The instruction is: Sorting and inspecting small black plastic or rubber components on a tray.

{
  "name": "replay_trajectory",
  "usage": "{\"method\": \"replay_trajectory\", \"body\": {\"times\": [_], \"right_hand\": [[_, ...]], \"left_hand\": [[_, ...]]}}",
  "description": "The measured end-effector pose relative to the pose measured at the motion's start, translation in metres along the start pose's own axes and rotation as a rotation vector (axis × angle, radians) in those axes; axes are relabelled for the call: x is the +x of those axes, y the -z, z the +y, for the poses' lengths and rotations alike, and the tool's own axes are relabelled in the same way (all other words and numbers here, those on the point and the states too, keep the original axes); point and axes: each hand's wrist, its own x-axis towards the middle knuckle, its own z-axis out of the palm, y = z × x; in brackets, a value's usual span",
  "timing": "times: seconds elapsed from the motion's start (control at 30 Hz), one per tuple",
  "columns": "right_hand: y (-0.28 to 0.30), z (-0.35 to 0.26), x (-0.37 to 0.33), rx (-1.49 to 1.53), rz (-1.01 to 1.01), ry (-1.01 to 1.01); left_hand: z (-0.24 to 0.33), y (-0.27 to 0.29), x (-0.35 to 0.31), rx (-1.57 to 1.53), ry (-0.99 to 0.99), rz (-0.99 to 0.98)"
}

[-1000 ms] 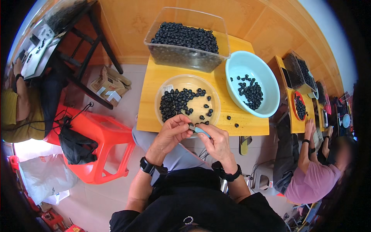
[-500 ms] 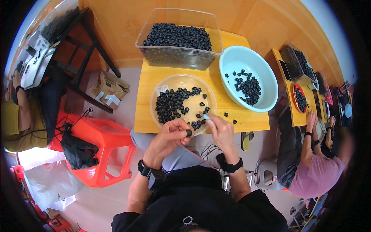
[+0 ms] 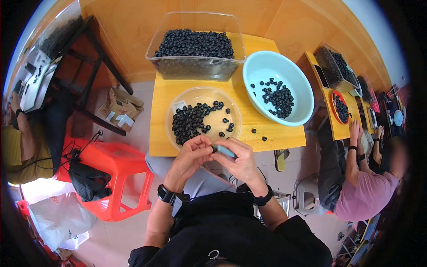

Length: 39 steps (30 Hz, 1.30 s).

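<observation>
My left hand (image 3: 192, 156) is closed in a pinch around a small round black bead-like piece (image 3: 214, 150), just off the table's front edge. Close against it, my right hand (image 3: 242, 162) grips a short light-blue tool (image 3: 226, 151), one end of it at the piece. Fingers hide the tool's tip, so its kind is unclear. Just beyond the hands, a round clear tray (image 3: 234, 100) holds many similar black pieces (image 3: 189, 121), mostly on its left side.
At the back stands a clear box (image 3: 195, 70) heaped with black pieces. A light-blue basin (image 3: 302, 84) with more sits right on the yellow table (image 3: 284, 138). Two loose pieces lie near its front edge. A red stool (image 3: 111, 164) is at left; a person in pink (image 3: 367, 196) sits at right.
My right hand has moved left, away from the tray's edge, and the blue tool now meets the piece in my left hand. The view has shifted slightly.
</observation>
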Motion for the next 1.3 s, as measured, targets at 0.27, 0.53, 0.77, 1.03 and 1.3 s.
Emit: {"method": "replay_trajectory", "body": {"times": [0.27, 0.53, 0.77, 1.03, 1.3], "right_hand": [[0.008, 0.010, -0.008, 0.213, -0.208, -0.361], [0.015, 0.007, -0.010, 0.545, -0.258, -0.515], [0.020, 0.018, -0.010, 0.272, -0.247, -0.425], [0.110, 0.030, 0.051, -0.293, 0.458, -0.159], [0.071, 0.058, 0.016, -0.342, 0.435, -0.131]], "left_hand": [[0.000, 0.004, -0.005, 0.067, 0.119, -0.110], [0.000, 0.001, -0.006, 0.080, 0.208, -0.195], [0.003, -0.001, -0.002, 0.259, 0.090, -0.047], [0.019, 0.016, 0.012, 1.011, -0.217, 0.284], [-0.010, 0.008, 0.027, 1.631, -0.376, 0.220]]}}
